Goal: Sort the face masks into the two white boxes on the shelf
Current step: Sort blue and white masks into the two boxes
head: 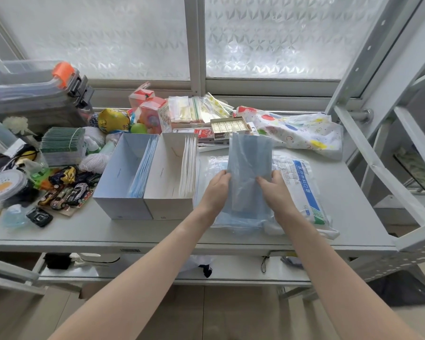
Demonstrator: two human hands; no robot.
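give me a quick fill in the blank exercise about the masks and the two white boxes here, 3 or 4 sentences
1. The left hand and right hand together hold up a packet of ____ masks.
2. The left box holds masks coloured ____.
3. The right box holds masks coloured ____.
4. In both boxes, the masks stand against the ____ wall.

Missing words: blue; blue; white; right
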